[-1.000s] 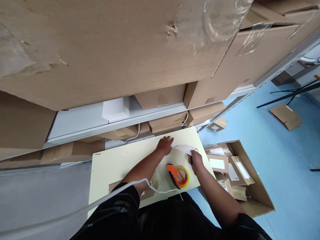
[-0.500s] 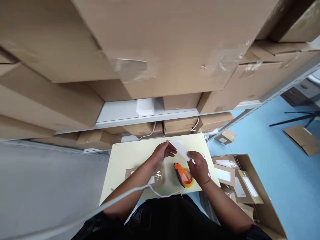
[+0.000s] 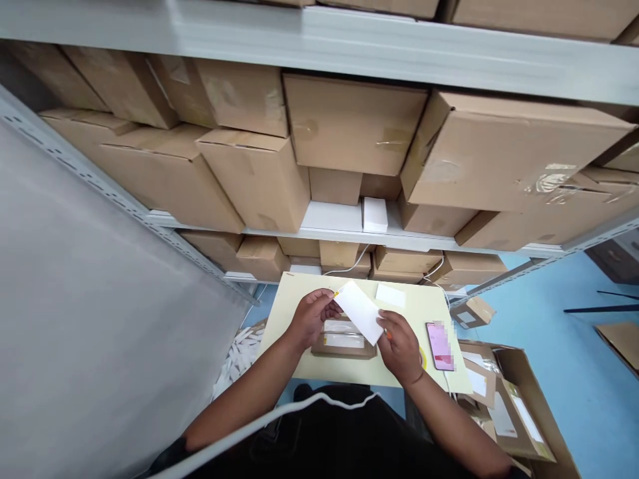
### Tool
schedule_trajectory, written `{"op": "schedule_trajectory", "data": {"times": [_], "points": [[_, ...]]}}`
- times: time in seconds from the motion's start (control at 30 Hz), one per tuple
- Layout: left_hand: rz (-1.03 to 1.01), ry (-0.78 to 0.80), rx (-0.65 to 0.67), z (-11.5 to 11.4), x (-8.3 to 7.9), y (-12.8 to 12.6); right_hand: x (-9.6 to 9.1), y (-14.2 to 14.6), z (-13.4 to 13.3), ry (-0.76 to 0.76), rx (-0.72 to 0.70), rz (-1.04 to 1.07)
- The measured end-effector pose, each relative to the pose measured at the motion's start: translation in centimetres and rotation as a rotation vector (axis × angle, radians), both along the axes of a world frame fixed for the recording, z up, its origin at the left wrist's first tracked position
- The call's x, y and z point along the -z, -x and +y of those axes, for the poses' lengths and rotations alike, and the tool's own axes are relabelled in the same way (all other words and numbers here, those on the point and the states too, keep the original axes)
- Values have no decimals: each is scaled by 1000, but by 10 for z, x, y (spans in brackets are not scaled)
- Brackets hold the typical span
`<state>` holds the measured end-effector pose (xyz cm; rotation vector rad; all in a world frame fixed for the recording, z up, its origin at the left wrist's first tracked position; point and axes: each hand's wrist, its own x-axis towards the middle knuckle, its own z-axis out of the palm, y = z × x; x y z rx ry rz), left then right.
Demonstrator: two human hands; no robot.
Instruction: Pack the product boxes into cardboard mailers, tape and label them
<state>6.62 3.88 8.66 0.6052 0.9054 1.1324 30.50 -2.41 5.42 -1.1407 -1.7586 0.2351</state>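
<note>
A white paper label [image 3: 360,311], with a small yellow mark at its upper left corner, is held slanted above the table. My left hand [image 3: 313,318] pinches that corner between thumb and fingers. At the opposite, lower right end, my right hand [image 3: 400,346] grips the label's edge. Below the label lies a small cardboard box [image 3: 369,351] with white labels and shiny clear tape on its top. Mostly hidden behind my right hand is a tape dispenser, of which a yellow rim [image 3: 423,359] and a bit of orange show.
A phone [image 3: 439,346] lies at the right of the cream table [image 3: 289,359]. Another white paper [image 3: 390,295] lies near its back edge. Shelves of cardboard boxes [image 3: 357,123] rise behind. A large carton [image 3: 536,382] of parcels stands right. A white cable [image 3: 279,416] crosses in front.
My view has shifted left and back, showing more shelving. My left hand has closed on the label's upper corner. The box is nearer the middle, under the label.
</note>
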Motion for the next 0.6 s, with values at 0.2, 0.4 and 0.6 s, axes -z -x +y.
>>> {"op": "schedule_trajectory", "data": {"times": [0.2, 0.4, 0.6], "points": [[-27, -143, -15, -22, -9, 60, -23, 75, -14, 619, -20, 831], [-90, -114, -21, -26, -16, 92, -31, 111, 1, 863, -66, 1043], [-12, -81, 251, 10, -24, 107, -50, 107, 25, 1064, -237, 765]]}}
